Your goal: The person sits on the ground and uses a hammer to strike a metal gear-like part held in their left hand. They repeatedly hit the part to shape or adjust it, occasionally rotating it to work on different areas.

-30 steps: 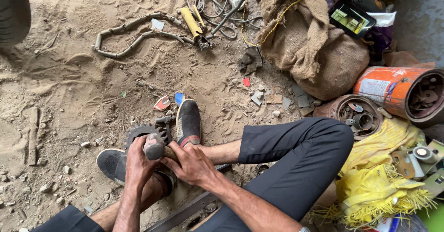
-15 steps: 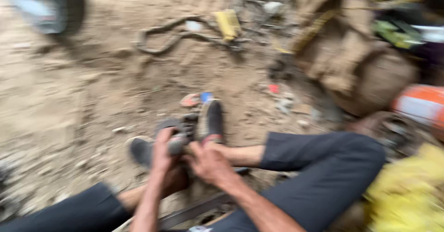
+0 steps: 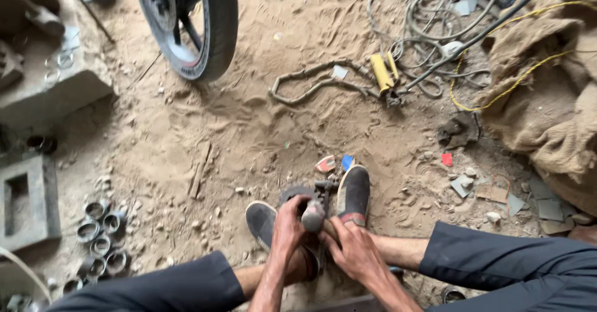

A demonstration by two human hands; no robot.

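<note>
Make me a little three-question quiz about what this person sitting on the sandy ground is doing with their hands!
1. True or false: the left hand grips a grey rounded metal part.
2. What stands at top left on the sandy ground? A) black rubber motorcycle tyre B) red bucket C) wooden chair
3. Where does the right hand sit: beside the dark slip-on shoes or far off?

Key: 1 true; 2 A; 3 beside the shoes.
</note>
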